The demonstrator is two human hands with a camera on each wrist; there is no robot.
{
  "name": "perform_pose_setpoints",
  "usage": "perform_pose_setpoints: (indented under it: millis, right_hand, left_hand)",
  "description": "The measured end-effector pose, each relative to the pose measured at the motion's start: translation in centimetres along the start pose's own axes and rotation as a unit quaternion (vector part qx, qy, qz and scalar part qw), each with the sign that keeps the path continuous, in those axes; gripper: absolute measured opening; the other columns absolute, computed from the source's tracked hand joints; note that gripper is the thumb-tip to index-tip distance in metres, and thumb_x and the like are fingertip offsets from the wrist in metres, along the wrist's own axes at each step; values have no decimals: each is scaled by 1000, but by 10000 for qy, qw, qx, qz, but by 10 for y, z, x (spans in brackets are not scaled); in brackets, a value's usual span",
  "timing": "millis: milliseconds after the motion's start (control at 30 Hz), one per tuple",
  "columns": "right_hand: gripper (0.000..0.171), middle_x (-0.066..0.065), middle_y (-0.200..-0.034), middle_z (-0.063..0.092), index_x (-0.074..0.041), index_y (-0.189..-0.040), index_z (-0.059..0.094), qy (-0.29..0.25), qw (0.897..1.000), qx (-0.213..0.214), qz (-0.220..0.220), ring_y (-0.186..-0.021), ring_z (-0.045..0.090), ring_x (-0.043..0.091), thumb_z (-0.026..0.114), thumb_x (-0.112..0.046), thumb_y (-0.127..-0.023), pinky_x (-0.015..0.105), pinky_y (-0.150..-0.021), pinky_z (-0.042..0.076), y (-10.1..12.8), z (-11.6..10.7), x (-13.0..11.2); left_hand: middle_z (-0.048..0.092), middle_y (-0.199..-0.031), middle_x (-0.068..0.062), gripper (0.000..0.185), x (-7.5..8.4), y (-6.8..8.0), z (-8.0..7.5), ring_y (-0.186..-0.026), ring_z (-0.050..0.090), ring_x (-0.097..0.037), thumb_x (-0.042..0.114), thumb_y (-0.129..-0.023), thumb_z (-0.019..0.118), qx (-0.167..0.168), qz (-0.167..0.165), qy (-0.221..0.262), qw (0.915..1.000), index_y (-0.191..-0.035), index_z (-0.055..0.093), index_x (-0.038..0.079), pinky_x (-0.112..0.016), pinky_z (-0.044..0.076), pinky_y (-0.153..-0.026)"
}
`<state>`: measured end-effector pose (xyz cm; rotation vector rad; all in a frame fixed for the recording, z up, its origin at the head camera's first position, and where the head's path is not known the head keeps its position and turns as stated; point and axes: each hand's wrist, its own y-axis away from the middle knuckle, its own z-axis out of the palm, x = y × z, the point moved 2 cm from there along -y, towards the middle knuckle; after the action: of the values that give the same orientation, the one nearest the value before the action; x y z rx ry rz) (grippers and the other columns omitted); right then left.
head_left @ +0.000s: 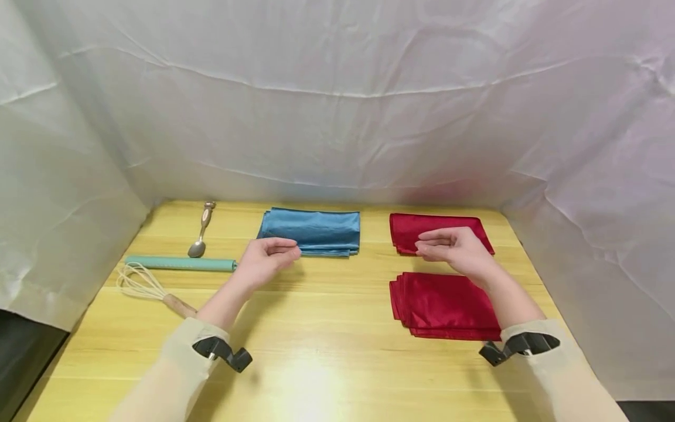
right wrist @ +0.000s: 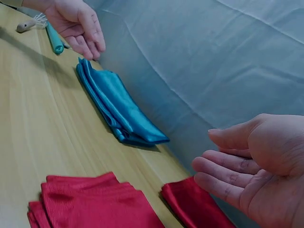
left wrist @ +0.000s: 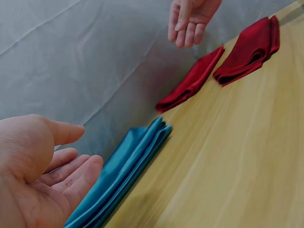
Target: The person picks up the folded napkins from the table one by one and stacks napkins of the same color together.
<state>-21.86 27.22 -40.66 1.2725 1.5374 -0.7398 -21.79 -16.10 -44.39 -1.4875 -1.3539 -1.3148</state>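
Above the desk's (head_left: 327, 351) far edge, both hands hover loose-fingered and empty: the left hand (head_left: 267, 258) beside the blue cloths (head_left: 312, 231), the right hand (head_left: 456, 249) over the far red cloths (head_left: 408, 231). Each should probably pinch one top layer only, though the layers are hard to separate by eye.

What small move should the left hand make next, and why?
Probably lower the left hand a little onto the near corner of the folded blue cloth and pinch it. The hand hovers open and holds nothing, with its fingertips just beside that corner. The right hand is also open, above the far red cloth.
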Motion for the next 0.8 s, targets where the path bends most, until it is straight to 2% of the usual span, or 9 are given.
perform_pose_setpoints:
  millis: [167,367,600,800]
  right_hand:
    - [48,28,-128,69,11,-140,60,-54,9999,-31,-120,-105,76,21,76,-9,-100,33,-92,59,18,-12,5]
    - [49,23,-126,72,12,-141,58,131,9998,41,-149,-105,76,16,74,-11,-101,28,-93,59,37,-28,13]
    - [50,11,-123,75,14,-140,57,224,9994,171,-205,-103,76,15,74,-12,-101,19,-92,56,55,-44,25]
    - [49,0,-121,76,17,-140,55,252,9991,247,-256,-104,76,15,73,-8,-102,21,-90,57,73,-61,36]
  left_hand:
    - [76,-118,-12,46,1,4,16,-115,70,-38,22,-98,80,-157,46,19,9999,-134,68,-4,-40,59,-95]
    - [77,-117,-12,43,-1,7,36,-112,72,-30,18,-97,80,-273,-11,83,9996,-132,69,-4,-40,60,-94]
    - [77,-115,-10,39,-2,9,51,-109,73,-26,16,-97,80,-486,21,82,9988,-130,71,-3,-39,60,-94]
    - [77,-114,-7,40,0,9,65,-108,73,-23,17,-97,80,-666,-46,43,9978,-131,71,-2,-39,59,-94]
